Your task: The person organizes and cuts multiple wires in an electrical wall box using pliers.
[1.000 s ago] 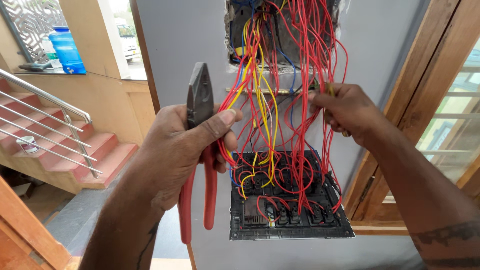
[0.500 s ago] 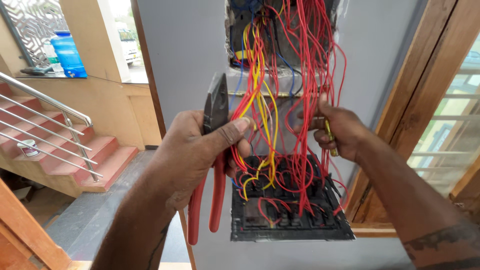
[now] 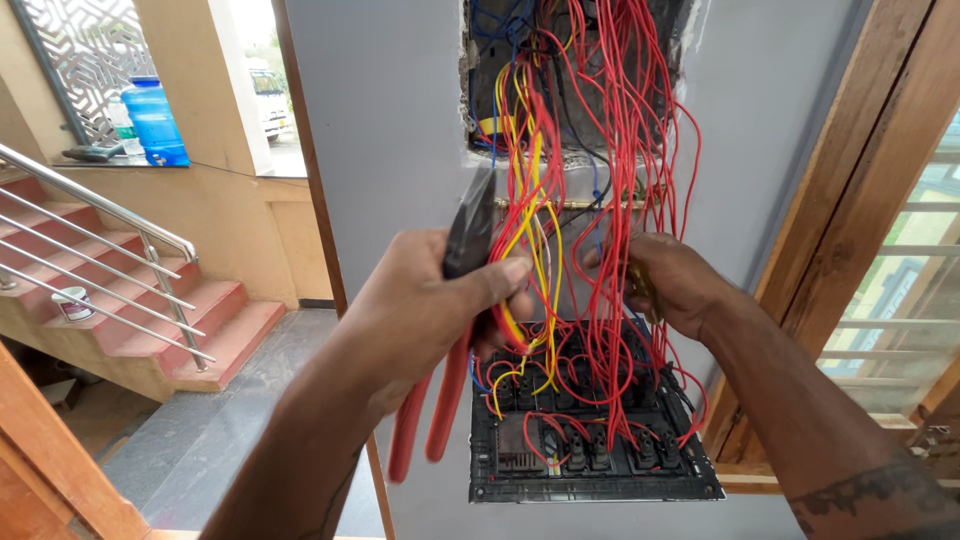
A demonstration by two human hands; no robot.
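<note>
The left hand [image 3: 425, 300] is closed around a pair of red-handled pliers [image 3: 450, 330], the dark head pointing up and the two red handles hanging down below the fist; its fingertips also press into the bundle of red and yellow wires [image 3: 560, 230]. That bundle spills out of an open wall box [image 3: 580, 70] cut into the grey wall [image 3: 380, 120] and runs down to a black switch plate [image 3: 590, 440], which hangs face-down below the box with its wired back showing. The right hand [image 3: 670, 285] sits just right of the bundle, above the switch plate, its fingers curled among the red strands and pinching something yellowish, too small to identify. Far left of the wall box, a staircase with a steel railing [image 3: 110, 250] descends, and a blue water jug [image 3: 155, 120] stands on a ledge above it. A wooden window frame [image 3: 860, 230] rises to the right of the box.
</note>
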